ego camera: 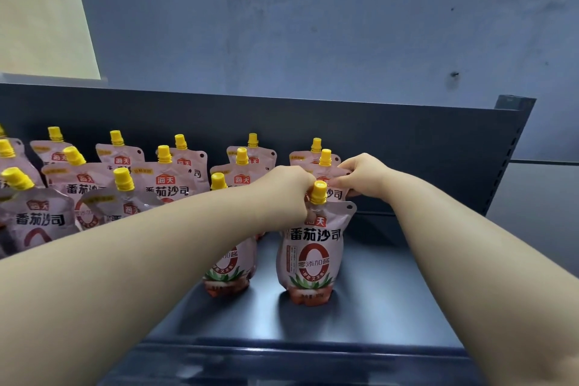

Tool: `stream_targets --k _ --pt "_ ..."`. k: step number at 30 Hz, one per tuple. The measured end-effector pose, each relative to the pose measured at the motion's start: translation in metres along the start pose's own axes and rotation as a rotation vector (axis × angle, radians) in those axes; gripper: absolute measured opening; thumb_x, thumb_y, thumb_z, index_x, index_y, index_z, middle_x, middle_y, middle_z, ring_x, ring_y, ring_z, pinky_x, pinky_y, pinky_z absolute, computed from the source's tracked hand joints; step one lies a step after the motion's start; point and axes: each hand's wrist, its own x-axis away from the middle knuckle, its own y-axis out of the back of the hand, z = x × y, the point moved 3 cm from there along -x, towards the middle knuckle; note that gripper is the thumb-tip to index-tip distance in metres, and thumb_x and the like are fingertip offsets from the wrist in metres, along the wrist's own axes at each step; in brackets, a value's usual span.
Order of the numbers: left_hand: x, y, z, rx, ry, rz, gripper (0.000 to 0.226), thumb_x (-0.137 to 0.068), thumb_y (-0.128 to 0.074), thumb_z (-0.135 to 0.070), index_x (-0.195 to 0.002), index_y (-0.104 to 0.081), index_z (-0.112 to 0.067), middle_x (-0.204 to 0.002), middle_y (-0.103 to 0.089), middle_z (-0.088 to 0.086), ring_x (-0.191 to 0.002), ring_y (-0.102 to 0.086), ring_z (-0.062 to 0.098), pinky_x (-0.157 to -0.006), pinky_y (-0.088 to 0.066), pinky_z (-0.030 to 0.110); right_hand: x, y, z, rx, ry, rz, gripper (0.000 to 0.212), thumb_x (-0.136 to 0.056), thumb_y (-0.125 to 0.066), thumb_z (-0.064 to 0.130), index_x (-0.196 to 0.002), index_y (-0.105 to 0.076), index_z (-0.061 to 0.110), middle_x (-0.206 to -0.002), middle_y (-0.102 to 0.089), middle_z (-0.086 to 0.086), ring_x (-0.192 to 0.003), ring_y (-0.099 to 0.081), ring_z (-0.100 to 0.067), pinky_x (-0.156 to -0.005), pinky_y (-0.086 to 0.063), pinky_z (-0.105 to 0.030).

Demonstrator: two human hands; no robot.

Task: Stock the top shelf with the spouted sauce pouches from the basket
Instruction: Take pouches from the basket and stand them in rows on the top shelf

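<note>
On the head camera I see a dark shelf [376,291] across the lower half of the frame. Its back panel [407,135] rises behind it, with a blue-grey wall [313,25] above. Two bare forearms reach in from the bottom corners toward the middle right.

The left hand [283,189] is curled over the top left shoulder of the front pouch [313,255], fingers tight against its yellow cap [318,191]. That pouch stands upright on the shelf, right of centre, with its label facing me.

The right hand [365,177] pinches the upper right corner of the second pouch [336,194], which stands just behind the front one.

A neighbouring pouch [230,269] stands just left of the front pouch, partly hidden by the left forearm. Further left, other pouches [94,191] stand in rows from front to back, filling the left part of the shelf.
</note>
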Motion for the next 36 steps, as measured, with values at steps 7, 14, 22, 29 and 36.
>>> stream_targets --k 7,14,22,29,36 --pt "-0.005 -0.001 0.004 0.014 0.042 0.056 0.011 -0.09 -0.062 -0.019 -0.098 -0.064 -0.013 -0.1 -0.068 0.006 -0.092 -0.066 0.021 -0.074 -0.055 0.026 0.013 0.01 0.003 0.123 0.007 -0.05 0.021 -0.086 -0.067 0.026 -0.104 -0.069 0.016 -0.095 -0.067 0.0 -0.09 -0.062 -0.019 -0.081 -0.053 -0.033" --pt "-0.003 0.002 0.004 0.05 0.04 0.069 0.015 -0.087 -0.065 -0.023 -0.098 -0.066 -0.013 -0.1 -0.07 0.004 -0.092 -0.066 0.02 -0.075 -0.056 0.027 0.03 0.023 0.001 0.219 0.01 -0.108 0.031 -0.088 -0.063 0.031 -0.117 -0.066 0.018 -0.116 -0.066 -0.002 -0.103 -0.059 -0.018 -0.087 -0.048 -0.031" --pt "0.009 0.012 0.003 0.04 0.054 -0.003 0.029 -0.085 -0.067 -0.032 -0.106 -0.069 -0.012 -0.103 -0.07 0.003 -0.094 -0.065 0.016 -0.081 -0.056 0.031 0.054 0.041 -0.001 0.242 0.013 -0.149 0.039 -0.095 -0.046 0.045 -0.123 -0.061 0.023 -0.13 -0.059 0.002 -0.12 -0.052 -0.019 -0.095 -0.041 -0.032" --pt "0.028 0.021 0.0 -0.031 0.084 -0.087 0.039 -0.088 -0.061 -0.038 -0.121 -0.063 -0.016 -0.124 -0.063 0.0 -0.11 -0.058 0.015 -0.082 -0.045 0.023 0.069 0.044 -0.011 0.204 0.09 -0.149 0.045 -0.097 -0.039 0.047 -0.133 -0.052 0.025 -0.145 -0.045 0.007 -0.136 -0.037 -0.014 -0.109 -0.028 -0.029" --pt "0.059 0.026 0.007 -0.257 0.043 -0.149 0.055 -0.098 -0.041 -0.04 -0.148 -0.028 -0.019 -0.156 -0.025 0.001 -0.145 -0.017 0.02 -0.118 -0.015 0.038 0.11 0.039 0.013 0.19 0.239 -0.251 0.047 -0.097 -0.038 0.046 -0.141 -0.039 0.033 -0.154 -0.027 0.011 -0.144 -0.013 -0.003 -0.117 -0.012 -0.029"
